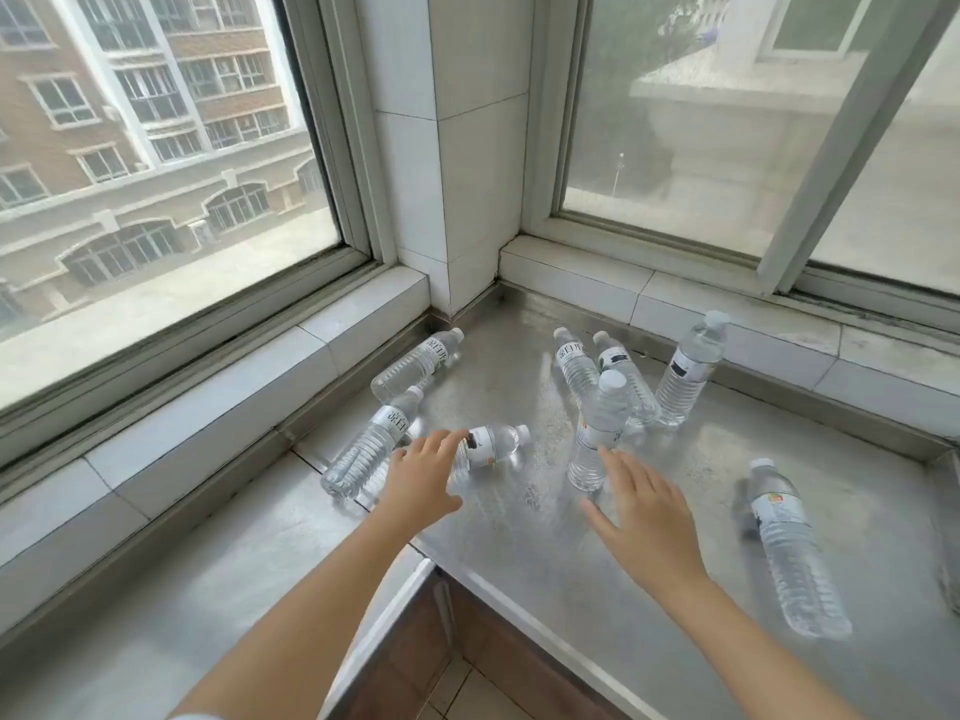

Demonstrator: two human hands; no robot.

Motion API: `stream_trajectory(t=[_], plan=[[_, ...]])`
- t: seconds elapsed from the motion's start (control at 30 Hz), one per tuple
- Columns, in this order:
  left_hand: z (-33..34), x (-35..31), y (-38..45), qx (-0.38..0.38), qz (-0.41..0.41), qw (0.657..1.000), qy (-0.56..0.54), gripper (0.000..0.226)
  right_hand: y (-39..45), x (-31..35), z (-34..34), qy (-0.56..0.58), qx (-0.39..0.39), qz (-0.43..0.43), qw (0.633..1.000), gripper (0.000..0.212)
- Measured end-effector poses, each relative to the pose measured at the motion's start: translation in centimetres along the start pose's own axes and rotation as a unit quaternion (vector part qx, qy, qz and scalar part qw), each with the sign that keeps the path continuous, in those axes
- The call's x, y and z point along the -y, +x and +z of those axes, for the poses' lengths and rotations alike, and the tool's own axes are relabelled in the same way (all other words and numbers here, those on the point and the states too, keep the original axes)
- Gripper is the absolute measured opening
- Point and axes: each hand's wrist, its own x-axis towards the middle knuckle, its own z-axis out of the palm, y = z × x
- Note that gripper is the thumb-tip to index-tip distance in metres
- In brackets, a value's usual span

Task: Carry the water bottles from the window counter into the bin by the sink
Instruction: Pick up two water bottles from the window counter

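Note:
Several clear water bottles with white caps are spread over the steel window counter (519,537). A small bottle (493,443) lies on its side, and my left hand (423,478) hovers over its base end, fingers apart, holding nothing. An upright bottle (597,433) stands in the middle; my right hand (644,517) is open just in front of its base, apart from it. Another bottle (366,449) lies left of my left hand. One more (795,553) lies far right. The bin is out of view.
More bottles sit near the corner: one lying by the left sill (415,363), two lying side by side (602,376), one upright (688,371). Tiled sills and windows bound the counter on two sides. The counter's front edge (519,631) drops to a tiled floor.

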Motion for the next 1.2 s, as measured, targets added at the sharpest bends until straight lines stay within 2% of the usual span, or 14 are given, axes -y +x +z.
stream_trajectory(t=[0.13, 0.2, 0.3, 0.4, 0.53, 0.7, 0.77, 0.87, 0.93, 1.07, 1.2], plan=[[1.3, 0.9, 4.2, 0.065, -0.036, 0.997, 0.0, 0.09, 1.2, -1.6, 1.2, 0.053, 0.008, 0.047, 0.997, 0.066], [2.2, 1.0, 6.0, 0.089, -0.035, 0.995, 0.012, 0.087, 2.0, -2.4, 1.9, 0.116, 0.017, 0.091, 0.989, 0.072], [3.5, 1.4, 7.9, 0.095, -0.033, 0.995, 0.021, 0.082, 3.2, -3.2, 3.3, 0.264, 0.029, 0.171, 0.949, 0.082], [4.0, 1.8, 9.4, 0.109, -0.028, 0.994, 0.018, 0.088, 4.4, -3.7, 4.8, 0.375, 0.035, 0.214, 0.901, 0.088], [3.5, 2.4, 10.5, 0.127, -0.02, 0.992, 0.007, 0.091, 5.9, -4.1, 6.3, 0.42, 0.028, 0.234, 0.876, 0.088], [2.7, 2.9, 10.2, 0.122, -0.058, 0.984, -0.12, 0.092, 7.0, -4.2, 7.2, 0.432, 0.022, 0.244, 0.868, 0.088], [2.5, 2.9, 9.6, 0.103, -0.084, 0.963, -0.234, 0.092, 7.3, -4.0, 7.4, 0.441, 0.011, 0.249, 0.862, 0.086], [1.9, 2.6, 8.6, 0.064, -0.129, 0.891, -0.431, 0.088, 7.7, -3.9, 8.1, 0.461, -0.004, 0.256, 0.85, 0.082], [1.3, 2.0, 7.9, 0.049, -0.146, 0.847, -0.509, 0.086, 7.7, -3.9, 8.5, 0.472, -0.011, 0.256, 0.843, 0.083], [0.4, 0.5, 7.1, 0.019, -0.149, 0.799, -0.582, 0.09, 8.1, -3.6, 8.5, 0.487, -0.033, 0.26, 0.833, 0.077], [-1.3, -1.5, 6.4, -0.002, -0.13, 0.789, -0.6, 0.085, 7.8, -3.4, 8.0, 0.488, -0.046, 0.282, 0.825, 0.079]])
